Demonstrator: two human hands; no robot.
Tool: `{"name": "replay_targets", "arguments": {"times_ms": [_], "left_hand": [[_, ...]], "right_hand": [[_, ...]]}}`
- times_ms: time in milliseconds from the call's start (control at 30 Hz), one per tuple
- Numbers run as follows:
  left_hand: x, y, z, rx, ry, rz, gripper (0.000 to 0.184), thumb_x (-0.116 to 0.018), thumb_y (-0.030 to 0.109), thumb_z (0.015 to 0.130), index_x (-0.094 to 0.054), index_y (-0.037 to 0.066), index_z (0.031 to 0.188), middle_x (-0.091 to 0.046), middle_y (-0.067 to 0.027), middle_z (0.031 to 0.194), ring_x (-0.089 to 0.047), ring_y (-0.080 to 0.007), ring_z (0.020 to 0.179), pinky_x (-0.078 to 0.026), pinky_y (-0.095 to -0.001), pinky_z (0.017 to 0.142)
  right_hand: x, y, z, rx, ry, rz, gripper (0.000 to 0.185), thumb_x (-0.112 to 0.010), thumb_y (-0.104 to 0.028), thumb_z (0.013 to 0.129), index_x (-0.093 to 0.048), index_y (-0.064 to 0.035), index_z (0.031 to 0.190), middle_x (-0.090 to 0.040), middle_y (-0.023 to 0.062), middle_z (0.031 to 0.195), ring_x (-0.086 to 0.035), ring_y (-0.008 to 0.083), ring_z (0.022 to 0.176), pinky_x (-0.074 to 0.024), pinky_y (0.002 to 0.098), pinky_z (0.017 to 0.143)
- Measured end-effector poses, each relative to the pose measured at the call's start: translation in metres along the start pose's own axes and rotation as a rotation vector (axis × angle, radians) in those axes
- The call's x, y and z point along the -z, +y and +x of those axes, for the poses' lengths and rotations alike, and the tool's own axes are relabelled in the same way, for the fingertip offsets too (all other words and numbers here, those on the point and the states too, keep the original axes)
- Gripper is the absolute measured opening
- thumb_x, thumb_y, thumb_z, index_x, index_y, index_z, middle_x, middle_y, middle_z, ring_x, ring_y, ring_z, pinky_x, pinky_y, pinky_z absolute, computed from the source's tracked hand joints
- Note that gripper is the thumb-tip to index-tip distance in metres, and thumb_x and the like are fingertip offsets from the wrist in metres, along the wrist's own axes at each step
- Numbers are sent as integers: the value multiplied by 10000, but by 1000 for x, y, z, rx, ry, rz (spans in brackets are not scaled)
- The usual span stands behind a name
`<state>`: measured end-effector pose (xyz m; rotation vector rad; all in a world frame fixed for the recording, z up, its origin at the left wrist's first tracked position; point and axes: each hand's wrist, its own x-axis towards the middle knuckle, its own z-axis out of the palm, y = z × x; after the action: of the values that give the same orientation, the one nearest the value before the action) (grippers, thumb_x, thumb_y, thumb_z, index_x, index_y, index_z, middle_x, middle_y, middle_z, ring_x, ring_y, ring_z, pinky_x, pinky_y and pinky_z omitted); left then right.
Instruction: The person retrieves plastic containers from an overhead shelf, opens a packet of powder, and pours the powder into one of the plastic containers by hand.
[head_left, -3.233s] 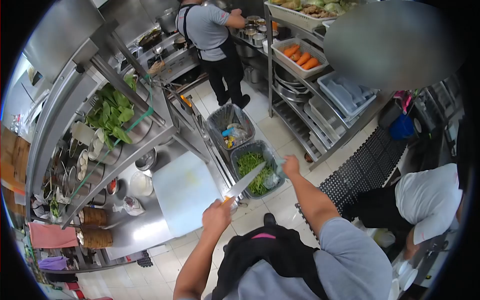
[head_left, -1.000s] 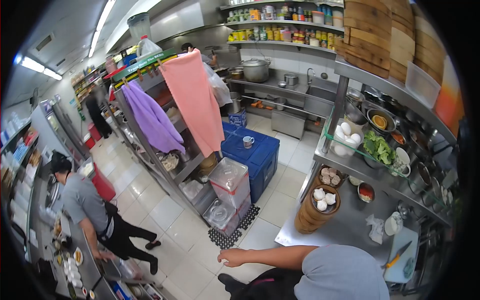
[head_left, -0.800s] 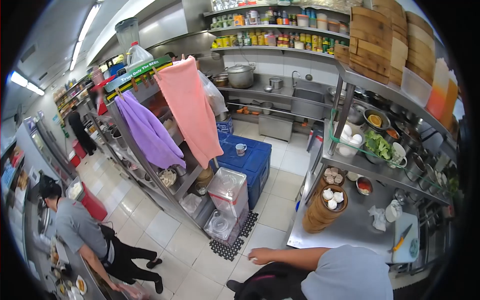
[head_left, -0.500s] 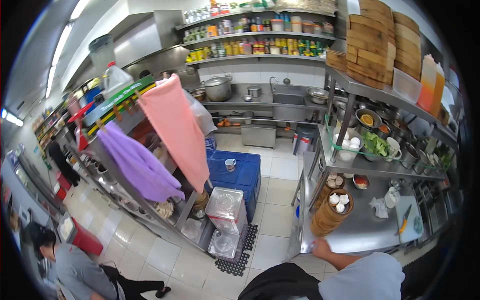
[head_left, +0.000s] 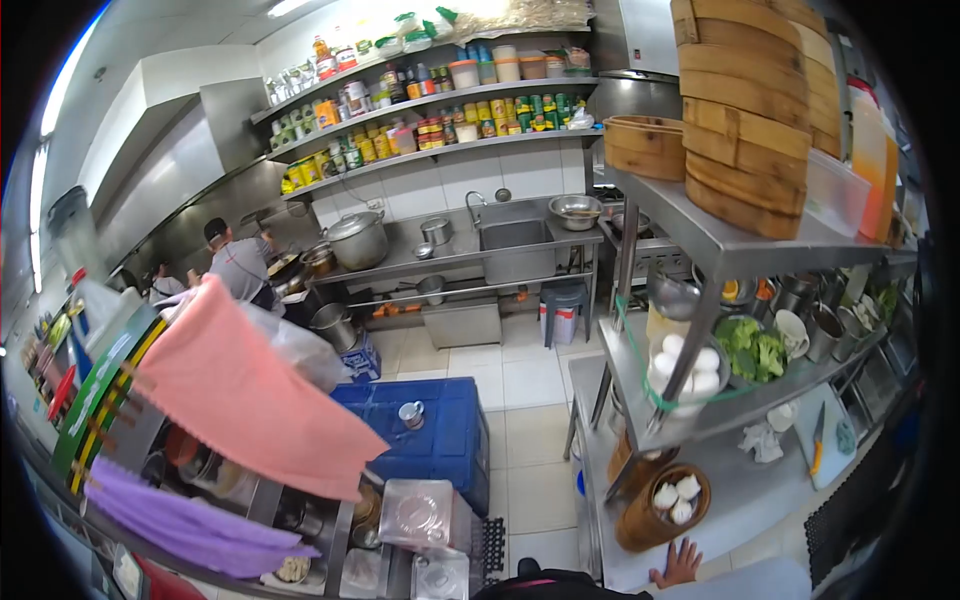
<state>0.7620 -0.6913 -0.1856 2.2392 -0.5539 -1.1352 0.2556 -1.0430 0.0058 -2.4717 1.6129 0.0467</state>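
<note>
My right hand [head_left: 677,565] rests palm down with fingers spread at the near edge of the steel counter [head_left: 640,567]. Just above it stands a round bamboo steamer [head_left: 645,522] holding several white buns [head_left: 681,512]. Another bamboo steamer [head_left: 632,464] sits behind, partly hidden by the shelf post. Farther right on the counter are crumpled white cloth or paper [head_left: 763,443] and a white cutting board [head_left: 825,455]. A knife [head_left: 818,440] with an orange-yellow handle lies on the board. My left hand is out of view.
Stacked bamboo steamers [head_left: 745,140] top the right shelf, above eggs [head_left: 690,365] and broccoli-like greens [head_left: 752,350]. A blue chest [head_left: 450,430] carries a metal cup [head_left: 411,415]. Pink [head_left: 250,390] and purple [head_left: 190,520] cloths hang left. A person [head_left: 240,265] stands at the stove.
The view has shifted, bringing a person at the stove into sight and losing the co-worker at lower left. My right hand, earlier blurred at the counter's corner, now lies with fingers spread.
</note>
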Motion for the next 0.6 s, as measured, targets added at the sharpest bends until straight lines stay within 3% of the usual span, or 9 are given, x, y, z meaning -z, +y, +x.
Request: {"name": "replay_targets", "arguments": {"times_ms": [133, 200, 267, 300, 367, 433, 533, 567, 600], "left_hand": [[5, 87, 95, -455, -18, 429, 329, -599, 265, 898, -655, 109, 1183, -689, -70, 842, -651, -171, 740, -541, -350, 641], [5, 150, 134, -59, -220, 116, 285, -600, 221, 868, -678, 105, 1117, -720, -101, 849, -684, -189, 755, -549, -358, 689], [12, 205, 168, -118, -253, 94, 284, -598, 267, 858, -688, 116, 1082, -722, -96, 923, -688, -215, 801, -545, -364, 729], [14, 225, 193, -147, -276, 177, 311, -596, 302, 847, -695, 135, 1090, -719, -108, 968, -691, -244, 850, -542, -374, 774], [17, 249, 235, -209, -312, 359, 355, -593, 349, 823, -707, 170, 1107, -706, -137, 1057, -684, -296, 953, -528, -393, 864], [27, 292, 263, -172, -326, 535, 380, -567, 319, 816, -704, 192, 1147, -670, -166, 1166, -635, -338, 1102, -490, -420, 968], [32, 345, 318, -213, -404, 811, 357, -548, 259, 828, -705, 183, 1140, -666, -154, 1182, -620, -336, 1132, -488, -421, 970], [37, 364, 329, -119, -436, 672, 370, -578, 325, 861, -699, 105, 1133, -694, -165, 1098, -661, -326, 1031, -502, -403, 924], [35, 372, 346, -123, -458, 690, 370, -578, 325, 861, -699, 105, 1133, -694, -165, 1098, -661, -326, 1031, -502, -403, 924]], "right_hand": [[-14, 0, 2, -41, 109, -3, 817, -524, -618, 841, -467, -27, 1402, -387, 316, 1446, -273, 532, 1376, -153, 671, 1105], [-25, 8, -7, -104, -234, -73, 974, -463, -699, 862, -79, -142, 1563, -8, 228, 1604, 53, 466, 1460, 57, 718, 1087], [-32, 14, -15, -27, -49, 34, 926, -483, -662, 877, -186, -87, 1540, -156, 269, 1570, -72, 495, 1444, -40, 716, 1094], [-30, 17, -16, -46, -50, 20, 926, -483, -662, 877, -186, -87, 1540, -156, 269, 1570, -72, 495, 1444, -40, 716, 1094], [-26, 14, -17, 156, 203, -242, 666, -483, -553, 936, -494, -17, 1330, -442, 291, 1381, -390, 466, 1301, -305, 634, 1023], [-22, 7, -19, 64, 139, -194, 653, -490, -541, 933, -503, -17, 1324, -454, 285, 1373, -400, 459, 1296, -310, 624, 1026], [-19, -18, -17, -80, 27, -142, 635, -500, -522, 930, -517, -18, 1315, -471, 276, 1362, -416, 447, 1289, -317, 609, 1031], [-16, -30, -14, -124, -4, -124, 629, -503, -516, 929, -521, -18, 1311, -476, 273, 1358, -421, 444, 1287, -320, 604, 1033], [-17, -39, -13, -168, -44, -109, 622, -507, -510, 928, -526, -18, 1308, -482, 270, 1354, -427, 440, 1284, -322, 598, 1034]]}}
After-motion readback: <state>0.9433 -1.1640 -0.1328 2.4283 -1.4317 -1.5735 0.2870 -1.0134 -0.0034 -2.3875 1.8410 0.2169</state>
